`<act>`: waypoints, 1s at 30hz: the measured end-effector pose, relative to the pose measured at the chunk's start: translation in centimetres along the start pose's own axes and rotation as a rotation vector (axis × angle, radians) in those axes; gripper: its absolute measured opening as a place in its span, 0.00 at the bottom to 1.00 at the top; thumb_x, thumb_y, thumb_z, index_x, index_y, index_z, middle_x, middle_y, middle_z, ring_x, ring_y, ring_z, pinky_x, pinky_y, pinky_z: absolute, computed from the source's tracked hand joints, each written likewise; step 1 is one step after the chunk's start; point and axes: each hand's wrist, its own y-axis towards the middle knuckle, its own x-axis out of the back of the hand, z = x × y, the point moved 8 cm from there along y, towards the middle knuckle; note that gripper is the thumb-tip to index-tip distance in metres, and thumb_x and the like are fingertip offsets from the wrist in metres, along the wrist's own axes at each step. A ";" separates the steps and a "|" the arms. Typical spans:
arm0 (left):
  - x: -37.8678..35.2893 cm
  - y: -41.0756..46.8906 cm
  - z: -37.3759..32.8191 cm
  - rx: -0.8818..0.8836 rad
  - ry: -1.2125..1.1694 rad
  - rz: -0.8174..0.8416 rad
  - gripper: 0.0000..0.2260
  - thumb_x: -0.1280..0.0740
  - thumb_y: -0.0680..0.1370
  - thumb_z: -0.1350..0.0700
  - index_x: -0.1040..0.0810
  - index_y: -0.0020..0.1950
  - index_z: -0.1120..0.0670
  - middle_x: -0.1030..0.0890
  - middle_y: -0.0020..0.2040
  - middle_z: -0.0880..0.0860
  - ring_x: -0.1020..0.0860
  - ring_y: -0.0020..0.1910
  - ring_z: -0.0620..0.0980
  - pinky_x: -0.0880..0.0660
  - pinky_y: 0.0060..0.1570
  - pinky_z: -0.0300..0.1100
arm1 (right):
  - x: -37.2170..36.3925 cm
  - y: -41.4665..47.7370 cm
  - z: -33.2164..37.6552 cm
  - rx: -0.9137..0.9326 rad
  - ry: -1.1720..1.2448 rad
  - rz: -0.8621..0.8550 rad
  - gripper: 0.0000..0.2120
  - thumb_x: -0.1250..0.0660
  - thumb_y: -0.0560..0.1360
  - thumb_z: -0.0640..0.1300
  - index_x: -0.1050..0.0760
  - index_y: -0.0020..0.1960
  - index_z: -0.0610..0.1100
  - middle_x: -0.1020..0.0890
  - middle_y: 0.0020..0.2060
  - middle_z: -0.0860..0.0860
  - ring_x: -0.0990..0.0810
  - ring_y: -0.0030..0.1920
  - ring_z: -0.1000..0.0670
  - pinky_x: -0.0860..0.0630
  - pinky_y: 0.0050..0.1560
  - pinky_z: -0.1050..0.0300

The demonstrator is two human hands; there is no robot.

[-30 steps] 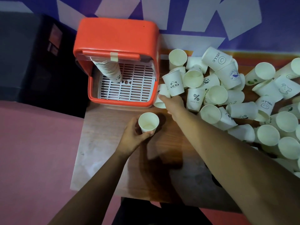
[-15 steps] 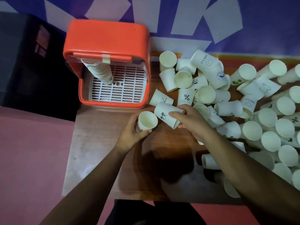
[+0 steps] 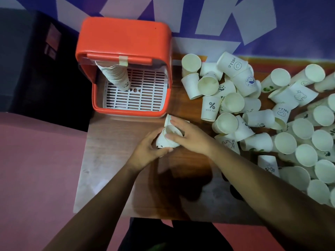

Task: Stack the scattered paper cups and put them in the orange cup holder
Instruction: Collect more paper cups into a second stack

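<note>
Pair of nested cups (image 3: 167,142), tapered white paper, panda print: over wood-grain table (image 3: 112,151), near glossy orange plastic cup holder (image 3: 125,38). Grip of left hand (image 3: 146,151) curled round outer cup; grip of right hand (image 3: 190,136) closed on inner rim. Heap of loose cups (image 3: 285,143) at right.

Dim, bluish light from above, soft dark shadows on the table (image 3: 108,142), wide-angle warping at edges.

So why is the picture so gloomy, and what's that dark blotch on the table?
Head view: dim light throughout. The blotch on the table is the shadow cast by the left hand and right hand gripping the nested cups. Head view's wide lens also bows the sides of the orange cup holder.
</note>
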 end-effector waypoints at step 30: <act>2.9 -0.7 -2.1 0.088 -0.265 0.013 0.23 0.24 0.76 0.55 0.23 0.70 0.45 0.16 0.60 0.44 0.18 0.57 0.40 0.21 0.52 0.35 | 1.2 -0.6 -0.2 -0.101 0.458 -0.349 0.37 0.29 0.70 0.59 0.34 0.75 0.50 0.24 0.66 0.55 0.25 0.64 0.56 0.29 0.69 0.51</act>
